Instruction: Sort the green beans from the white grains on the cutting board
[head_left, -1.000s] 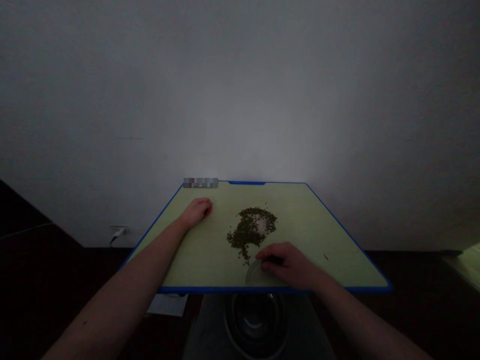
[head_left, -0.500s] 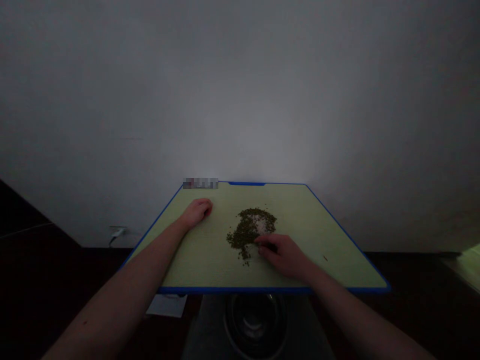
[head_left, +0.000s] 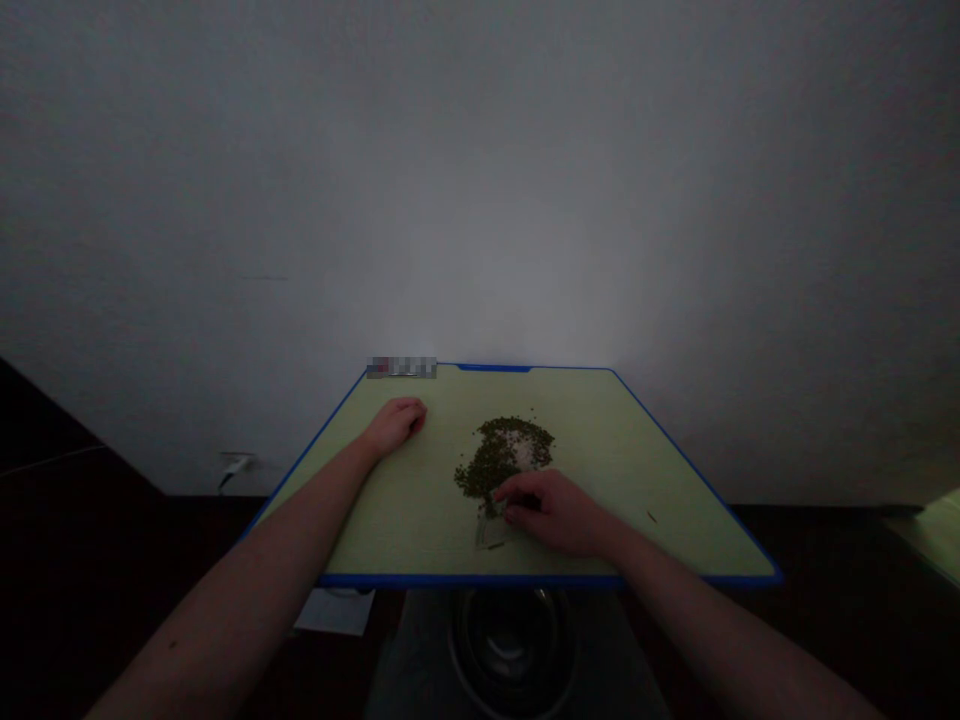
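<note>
White wall (head_left: 495, 200) fills most of what I see from where I stand. Low on its left, a pale plug (head_left: 237, 465) sits at a socket, with a dark cord drooping from it. Farther down, a white sheet (head_left: 334, 612) shows under the corner of a pale green board (head_left: 600, 430) rimmed in blue.

The left hand (head_left: 397, 425) rests on the board, its fingers curled into a loose fist; I can't tell whether anything is inside. Just beyond it, at the far left corner, lies a strip (head_left: 402, 368) whose writing is blurred into blocks and can't be read.

Near the middle, small green-brown granules (head_left: 487, 468) lie spread out, with a paler patch (head_left: 523, 449) among them. At their near end is a clear flat piece (head_left: 490, 533), its fine markings too small to read. Below the board's near edge stands a shiny metal bowl (head_left: 506, 645); its inside is dark, with a bright glint at the bottom.

The right hand (head_left: 551, 512) has thumb and forefinger nearly closed, pinching the clear piece by its edge. Compared with 1 second ago, hand and piece are farther left, up against the granules. Right of that hand, 1 thin brown sliver (head_left: 652, 517) lies alone on the board.
</note>
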